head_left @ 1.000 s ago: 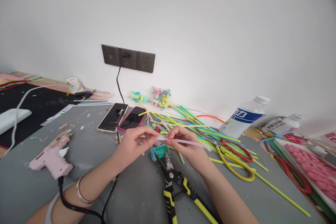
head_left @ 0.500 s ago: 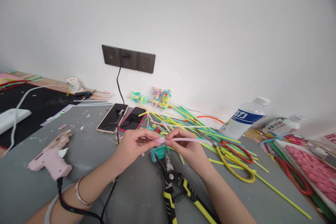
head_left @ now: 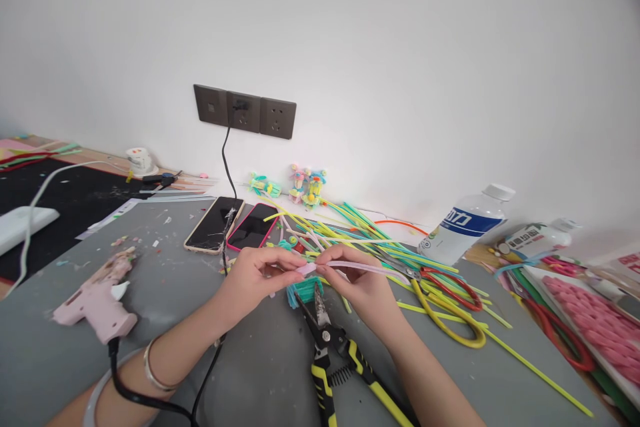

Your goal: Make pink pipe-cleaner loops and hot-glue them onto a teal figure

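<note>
A pale pink pipe cleaner [head_left: 373, 269] is pinched between my two hands above the table. My left hand [head_left: 260, 280] grips its bunched or coiled end with thumb and forefinger. Close beside it, my right hand [head_left: 355, 280] pinches the same strand, whose free length runs out to the right across my fingers. Just below my fingertips lies a teal bundle of pipe cleaners [head_left: 309, 289], partly covered by the jaws of yellow-and-black pliers [head_left: 326, 337], which rest spread on the table.
A pink glue gun [head_left: 97, 303] with a black cord lies at left. Two phones [head_left: 213, 225] are behind my left hand. Loose green and yellow pipe cleaners [head_left: 345, 230], scissors [head_left: 450, 300] and a bottle [head_left: 465, 225] occupy the right. Small colourful figures [head_left: 307, 185] stand by the wall.
The free length of the pink pipe cleaner has shifted slightly down and right at its tip. Both hands stay in nearly the same place, still pinching it.
</note>
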Available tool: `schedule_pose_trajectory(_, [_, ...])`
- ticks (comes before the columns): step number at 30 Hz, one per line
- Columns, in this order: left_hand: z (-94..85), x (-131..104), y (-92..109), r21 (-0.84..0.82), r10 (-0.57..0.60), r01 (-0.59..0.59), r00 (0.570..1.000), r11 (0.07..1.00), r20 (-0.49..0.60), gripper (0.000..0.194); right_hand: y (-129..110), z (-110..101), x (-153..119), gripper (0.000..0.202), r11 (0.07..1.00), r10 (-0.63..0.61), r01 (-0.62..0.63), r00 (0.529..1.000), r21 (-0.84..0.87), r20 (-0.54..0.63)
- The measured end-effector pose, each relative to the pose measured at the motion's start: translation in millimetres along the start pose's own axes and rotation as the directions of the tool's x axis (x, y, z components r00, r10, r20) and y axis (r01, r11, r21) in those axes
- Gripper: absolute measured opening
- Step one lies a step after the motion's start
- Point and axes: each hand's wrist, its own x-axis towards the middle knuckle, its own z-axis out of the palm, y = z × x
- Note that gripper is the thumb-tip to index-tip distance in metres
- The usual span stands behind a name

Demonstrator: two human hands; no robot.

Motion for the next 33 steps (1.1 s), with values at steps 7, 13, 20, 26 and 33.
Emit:
schedule_pose_trajectory(7, [-0.1, 0.1, 0.0, 0.064, 0.067, -0.067, 0.998, 0.996, 0.008, 0.018, -0.9, -0.7, -0.3, 0.014, 0.999, -0.026, 0.026, 1.0, -0.029, 0.007])
schedule_pose_trajectory(13, [-1.4, -0.7, -3.0, 0.056, 0.092, -0.094, 0.995, 0.994, 0.036, 0.022, -2.9, -0.1, -0.9, 0.015, 0.999, -0.036, 0.036, 0.999, -0.004, 0.011])
schedule_pose_trajectory(20, [-1.1, -0.3, -2.4, 0.074, 0.094, -0.096, 0.995, 0.993, 0.029, 0.02, -1.2, -0.4, -2.3, 0.009, 0.995, -0.081, 0.083, 0.996, -0.048, 0.031])
schedule_pose_trajectory(26, [-0.5, -0.4, -0.3, 0.089, 0.108, -0.11, 0.994, 0.99, 0.036, 0.018, 0.2, -0.4, -2.9, 0.009, 0.995, -0.087, 0.089, 0.995, -0.051, 0.041])
schedule_pose_trajectory(33, [-0.7, -0.4, -1.6, 0.027, 0.074, -0.074, 0.997, 0.997, 0.017, 0.016, -1.4, 0.4, -0.5, 0.008, 0.993, -0.099, 0.099, 0.995, -0.06, 0.012])
